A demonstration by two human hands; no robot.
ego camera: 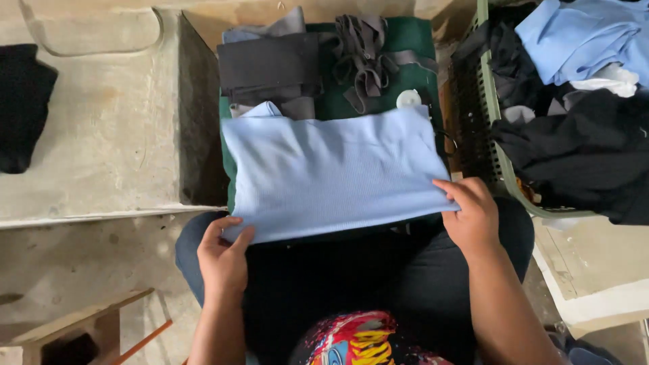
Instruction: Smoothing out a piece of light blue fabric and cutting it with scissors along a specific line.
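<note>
Light blue folded garment (pixel 334 172): near corners pinched by left hand (pixel 223 260) and right hand (pixel 473 216); dark folded clothes (pixel 270 67), possibly trousers, stacked beyond fingertips.

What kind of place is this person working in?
Probably a home laundry or washing area: a green basket heaped with clothes, folded dark garments stacked ahead, bare concrete ledges, and a light blue garment under both hands.

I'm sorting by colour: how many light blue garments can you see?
2: one folded light blue garment held at its near corners by both hands, another light blue garment atop the laundry basket. More may be buried.
</note>
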